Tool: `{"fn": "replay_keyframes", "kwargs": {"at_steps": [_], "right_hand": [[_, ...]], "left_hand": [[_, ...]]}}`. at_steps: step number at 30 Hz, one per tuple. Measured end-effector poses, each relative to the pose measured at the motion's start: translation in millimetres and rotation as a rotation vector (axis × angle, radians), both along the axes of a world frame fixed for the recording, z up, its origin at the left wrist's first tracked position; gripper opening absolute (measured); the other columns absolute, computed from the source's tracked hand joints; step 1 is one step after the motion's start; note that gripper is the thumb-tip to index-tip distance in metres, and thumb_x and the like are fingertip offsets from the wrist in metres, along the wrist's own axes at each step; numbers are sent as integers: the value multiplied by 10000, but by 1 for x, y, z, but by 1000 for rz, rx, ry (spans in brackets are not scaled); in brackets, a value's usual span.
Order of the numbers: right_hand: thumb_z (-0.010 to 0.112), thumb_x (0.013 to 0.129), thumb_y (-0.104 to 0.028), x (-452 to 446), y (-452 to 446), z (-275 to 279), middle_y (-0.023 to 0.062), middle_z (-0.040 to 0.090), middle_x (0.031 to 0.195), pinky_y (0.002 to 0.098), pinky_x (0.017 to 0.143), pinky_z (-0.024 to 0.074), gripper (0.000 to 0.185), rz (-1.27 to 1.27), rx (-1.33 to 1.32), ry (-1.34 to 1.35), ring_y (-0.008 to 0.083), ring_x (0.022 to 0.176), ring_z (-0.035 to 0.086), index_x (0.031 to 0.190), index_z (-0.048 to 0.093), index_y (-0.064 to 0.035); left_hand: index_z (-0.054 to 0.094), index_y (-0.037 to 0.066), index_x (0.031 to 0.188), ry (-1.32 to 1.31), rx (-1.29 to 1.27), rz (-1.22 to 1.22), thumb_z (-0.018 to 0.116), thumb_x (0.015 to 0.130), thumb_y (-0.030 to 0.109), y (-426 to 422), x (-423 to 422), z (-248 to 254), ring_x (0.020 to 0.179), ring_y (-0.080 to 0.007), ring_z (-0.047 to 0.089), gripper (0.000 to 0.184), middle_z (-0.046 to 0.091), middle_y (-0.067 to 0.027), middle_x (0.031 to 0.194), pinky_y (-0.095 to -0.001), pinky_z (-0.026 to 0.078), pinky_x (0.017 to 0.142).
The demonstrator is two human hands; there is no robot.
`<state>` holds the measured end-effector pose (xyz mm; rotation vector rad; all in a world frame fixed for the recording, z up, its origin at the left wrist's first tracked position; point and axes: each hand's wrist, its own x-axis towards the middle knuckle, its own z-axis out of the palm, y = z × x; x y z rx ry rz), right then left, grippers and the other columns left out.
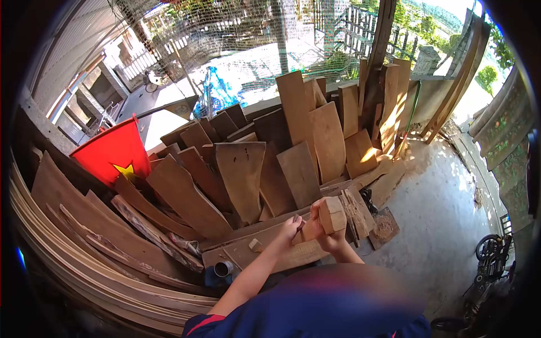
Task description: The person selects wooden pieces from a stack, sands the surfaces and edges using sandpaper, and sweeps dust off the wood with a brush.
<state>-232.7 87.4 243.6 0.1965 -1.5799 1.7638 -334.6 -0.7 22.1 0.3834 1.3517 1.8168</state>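
A pale wooden block (332, 215) with cut, angled faces is held up in my right hand (323, 230), whose fingers wrap round its left side. To its left, my left hand (291, 230) is closed around a small dark thing, too small to make out, close to the block's left end. Both hands are above a long wooden plank (282, 256). A small wood piece (255, 245) and a metal can (223, 268) are on the left part of the plank.
Many boards (239, 174) lean against the low wall in front. A red flag with a yellow star (112, 152) hangs at the left, above stacked long planks (101, 281). Rough wood pieces (356, 214) lie just right of my hands. A bicycle-like object (489, 265) lies far right.
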Motion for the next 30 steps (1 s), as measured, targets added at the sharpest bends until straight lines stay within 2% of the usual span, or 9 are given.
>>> {"fn": "replay_keyframes", "kwargs": {"at_steps": [2, 7, 10, 14, 17, 18, 22, 26, 30], "right_hand": [[519, 716, -26, 2, -1, -2, 76, 459, 848, 275, 697, 397, 347, 43, 71, -5, 144, 763, 447, 1045, 410, -6], [525, 726, -31, 10, -3, -7, 81, 458, 879, 271, 697, 397, 337, 2, 34, -46, 146, 774, 450, 1044, 415, -6], [534, 735, -39, 6, -2, -8, 83, 456, 896, 272, 691, 397, 336, -13, 47, -34, 148, 774, 450, 1049, 418, -4], [544, 740, -51, 4, 0, 0, 83, 458, 893, 275, 686, 397, 338, 30, 48, -12, 149, 771, 451, 1052, 423, -2], [552, 746, -61, 1, -2, 1, 79, 461, 879, 279, 695, 397, 332, 37, 51, -5, 147, 764, 451, 1048, 430, -3], [556, 748, -65, 0, -2, 1, 78, 462, 874, 280, 698, 397, 330, 26, 49, 9, 147, 761, 451, 1048, 432, -3], [563, 751, -74, 1, 3, -1, 78, 459, 879, 284, 710, 395, 334, 32, -5, -49, 146, 775, 449, 1050, 432, -6], [509, 679, 21, -2, 7, -2, 67, 496, 808, 216, 629, 402, 290, -54, -10, -7, 102, 686, 465, 964, 453, 19], [509, 677, 22, 0, 6, 0, 66, 493, 804, 212, 612, 396, 288, -33, -62, -12, 98, 678, 459, 960, 452, 18]], "left_hand": [[546, 36, 914, -162, -161, -43, 442, 929, 238, -4, -6, -9, 757, -119, 526, 228, 575, -29, 840, -250, 410, 741], [523, 46, 897, -38, 65, -54, 447, 930, 243, -2, 18, 134, 814, -86, 441, 214, 507, 12, 846, -224, 356, 780], [527, 47, 898, -68, 92, -25, 442, 930, 245, -1, 18, 124, 809, -94, 462, 218, 525, -2, 845, -238, 369, 774], [535, 42, 911, -63, -59, -28, 423, 934, 249, -2, -1, -15, 773, -117, 514, 237, 564, -31, 846, -258, 404, 746], [533, 41, 913, -255, -94, -47, 419, 936, 249, -10, -9, -26, 756, -123, 517, 238, 561, -31, 840, -263, 410, 741], [536, 36, 913, -79, -102, -55, 426, 935, 250, -4, -9, -42, 777, -119, 514, 241, 558, -28, 840, -258, 403, 761], [540, 32, 917, -78, 85, -21, 430, 935, 254, -3, 15, 117, 821, -104, 495, 248, 555, -27, 858, -239, 379, 799], [536, 35, 914, -80, 127, 33, 421, 939, 250, -1, 18, 103, 817, -103, 495, 245, 552, -24, 859, -240, 380, 794], [533, 28, 899, -106, -87, 30, 411, 943, 243, -6, 8, 25, 823, -110, 508, 252, 546, -26, 845, -244, 391, 794]]}}
